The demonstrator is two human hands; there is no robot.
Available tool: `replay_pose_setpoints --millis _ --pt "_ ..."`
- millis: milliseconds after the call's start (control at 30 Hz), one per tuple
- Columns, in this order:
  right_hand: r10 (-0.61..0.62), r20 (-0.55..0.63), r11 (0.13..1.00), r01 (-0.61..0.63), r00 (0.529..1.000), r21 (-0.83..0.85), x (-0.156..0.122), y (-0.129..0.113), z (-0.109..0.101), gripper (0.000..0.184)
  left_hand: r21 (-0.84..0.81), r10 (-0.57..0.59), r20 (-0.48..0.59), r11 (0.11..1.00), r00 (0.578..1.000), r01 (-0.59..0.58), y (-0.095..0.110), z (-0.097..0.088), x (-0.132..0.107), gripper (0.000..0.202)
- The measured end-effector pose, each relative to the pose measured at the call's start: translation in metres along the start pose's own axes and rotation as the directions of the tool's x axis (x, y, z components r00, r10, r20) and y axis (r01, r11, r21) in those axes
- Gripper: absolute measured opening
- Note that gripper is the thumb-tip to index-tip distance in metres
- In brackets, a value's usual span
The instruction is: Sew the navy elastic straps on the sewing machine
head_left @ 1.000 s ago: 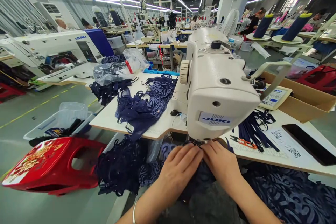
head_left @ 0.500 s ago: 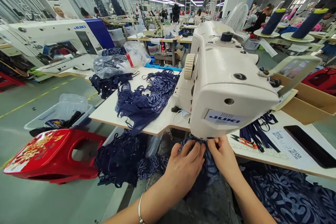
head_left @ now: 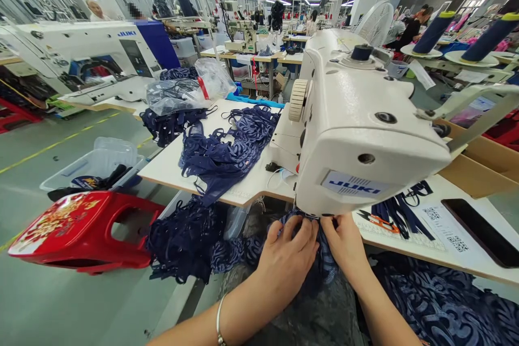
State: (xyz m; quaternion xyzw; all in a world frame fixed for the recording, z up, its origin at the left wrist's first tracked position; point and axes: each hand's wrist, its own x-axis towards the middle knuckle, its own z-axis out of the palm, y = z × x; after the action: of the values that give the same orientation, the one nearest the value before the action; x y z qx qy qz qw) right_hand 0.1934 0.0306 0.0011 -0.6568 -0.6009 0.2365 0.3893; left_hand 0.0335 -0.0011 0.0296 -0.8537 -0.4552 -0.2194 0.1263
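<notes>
A white JUKI sewing machine [head_left: 365, 130] stands on a white work table [head_left: 170, 170]. Under its head, both my hands hold a piece of navy lace fabric [head_left: 324, 265]. My left hand [head_left: 290, 254] lies on the fabric with its fingers curled and pressed down. Beside it, my right hand [head_left: 344, 243] pinches the fabric's edge just below the machine head. The needle area is hidden by the machine head.
Sewn navy lace pieces [head_left: 227, 148] are piled on the table, more hang off its front [head_left: 186, 240]. A red stool [head_left: 81, 230] and clear bin [head_left: 95, 167] sit on the floor left. Orange snips [head_left: 375, 220], a phone [head_left: 482, 232], cardboard box [head_left: 482, 165] lie right.
The view has shifted slightly, so the machine sits more to the right. My hands stay pressed together on the fabric under the machine head, fingers curling tighter.
</notes>
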Motion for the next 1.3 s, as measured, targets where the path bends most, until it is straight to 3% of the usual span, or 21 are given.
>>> replay_pose_setpoints --millis 300,500,733,1033,1200,1300 --pt "-0.017 0.089 1.000 0.017 0.996 0.007 -0.006 0.007 -0.013 0.030 0.054 -0.005 0.026 0.999 1.000 0.004 0.002 0.002 -0.001 0.031" --pt "-0.116 0.109 0.993 0.116 0.987 0.000 -0.011 0.042 -0.040 0.031 0.051 0.040 0.043 0.998 0.998 -0.042 -0.001 -0.002 0.003 0.032" --pt "-0.080 0.208 0.989 0.103 0.975 -0.103 -0.016 0.079 -0.081 0.030 0.061 0.056 0.054 0.996 0.997 -0.059 -0.001 -0.005 0.003 0.036" --pt "0.099 0.241 0.978 -0.050 0.965 -0.203 -0.028 0.089 -0.101 0.043 0.016 0.095 0.039 0.995 0.995 -0.096 0.008 0.003 -0.002 0.086" --pt "0.203 0.363 0.976 -0.216 0.910 -0.003 -0.029 0.088 -0.103 0.042 0.043 0.083 0.053 0.995 0.995 -0.086 0.015 0.002 -0.002 0.105" --pt "0.164 0.271 0.963 -0.213 0.948 0.163 -0.028 0.082 -0.099 0.040 0.020 0.063 0.134 0.998 0.989 -0.067 0.016 -0.007 -0.005 0.087"
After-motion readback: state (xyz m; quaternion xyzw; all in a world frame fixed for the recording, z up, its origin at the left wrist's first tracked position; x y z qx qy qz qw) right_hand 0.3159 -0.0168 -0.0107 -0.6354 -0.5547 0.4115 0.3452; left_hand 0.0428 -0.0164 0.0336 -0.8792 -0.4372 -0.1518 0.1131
